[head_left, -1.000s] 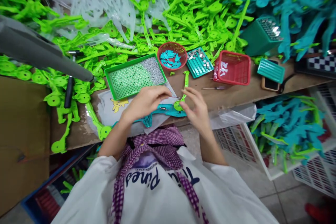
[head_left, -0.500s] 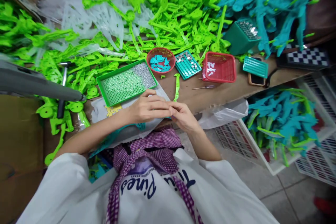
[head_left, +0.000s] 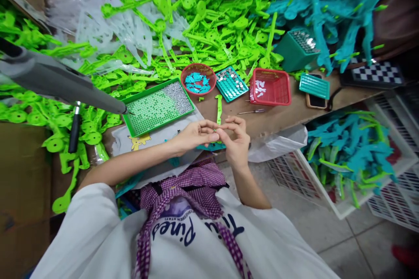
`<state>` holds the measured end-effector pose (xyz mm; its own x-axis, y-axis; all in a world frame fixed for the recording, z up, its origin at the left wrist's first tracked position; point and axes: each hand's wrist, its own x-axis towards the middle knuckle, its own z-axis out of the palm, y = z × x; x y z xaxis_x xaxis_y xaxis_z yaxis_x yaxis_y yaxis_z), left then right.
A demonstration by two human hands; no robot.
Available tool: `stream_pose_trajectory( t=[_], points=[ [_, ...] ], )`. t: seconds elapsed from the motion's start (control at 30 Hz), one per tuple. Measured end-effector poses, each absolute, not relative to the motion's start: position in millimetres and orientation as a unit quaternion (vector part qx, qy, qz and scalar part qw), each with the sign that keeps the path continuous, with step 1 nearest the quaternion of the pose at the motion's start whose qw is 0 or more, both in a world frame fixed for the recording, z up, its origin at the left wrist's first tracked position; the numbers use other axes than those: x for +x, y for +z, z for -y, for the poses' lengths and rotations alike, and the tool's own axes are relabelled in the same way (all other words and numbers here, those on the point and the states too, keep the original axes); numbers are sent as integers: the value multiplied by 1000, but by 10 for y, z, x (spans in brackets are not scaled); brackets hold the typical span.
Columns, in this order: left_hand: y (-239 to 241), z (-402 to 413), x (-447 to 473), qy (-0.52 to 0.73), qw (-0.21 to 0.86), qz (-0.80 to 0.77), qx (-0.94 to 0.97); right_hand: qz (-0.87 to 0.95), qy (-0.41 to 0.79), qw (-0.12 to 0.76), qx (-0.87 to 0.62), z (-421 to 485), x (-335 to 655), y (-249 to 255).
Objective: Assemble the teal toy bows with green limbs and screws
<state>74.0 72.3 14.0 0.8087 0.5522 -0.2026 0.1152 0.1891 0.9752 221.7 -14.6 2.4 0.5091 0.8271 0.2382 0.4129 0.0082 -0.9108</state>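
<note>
My left hand [head_left: 195, 135] and my right hand [head_left: 236, 143] meet fingertip to fingertip over the near edge of the bench. Both are closed in a pinch around something tiny, of which only a greenish speck shows. Just below the fingers lies a teal plastic part [head_left: 212, 146], partly covered by the hands. A lime-green plastic lever piece [head_left: 219, 108] rests on the bench beyond them. To the left is a green tray [head_left: 131, 125] with a perforated plate and many small screws. The tip of a grey powered screwdriver [head_left: 70, 79] hangs at that tray's left edge.
Behind stand a red basket [head_left: 214, 73] of teal pieces, a teal tray [head_left: 233, 95] of metal discs and a red basket [head_left: 278, 89] with white pieces. A small screwdriver [head_left: 257, 111] lies nearby. Lime-green parts [head_left: 229, 30] pile up behind. A white crate [head_left: 314, 183] stands right.
My hands have moved from overlapping to meeting at the fingertips, with the right fingers lifted. The powered screwdriver has swung right, to the green tray's edge. The view has shifted slightly.
</note>
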Motion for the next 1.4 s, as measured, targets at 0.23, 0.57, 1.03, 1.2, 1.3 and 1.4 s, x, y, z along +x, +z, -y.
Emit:
stream_pose_trajectory(
  t=[0.23,0.57,1.03,1.2,1.3,1.4],
  points=[
    [120,-870,592,243,459,-215,827,432,307,517,-672,201,2301,-180],
    [34,-1000,573,221,355,-139,898,407,332,529,-666,179,2275,-197],
    [-325,-1330,1134,162,478,-284,815,440,238,482,-720,-418,2933,-557],
    [-586,-1415,1400,110,417,-345,833,464,227,423,-744,-704,3139,-754],
    [-693,-1423,1439,97,384,-350,849,471,249,401,-746,-702,3146,-802],
    [-771,-1458,1459,92,387,-352,847,471,252,387,-751,-691,3137,-810]
  ],
)
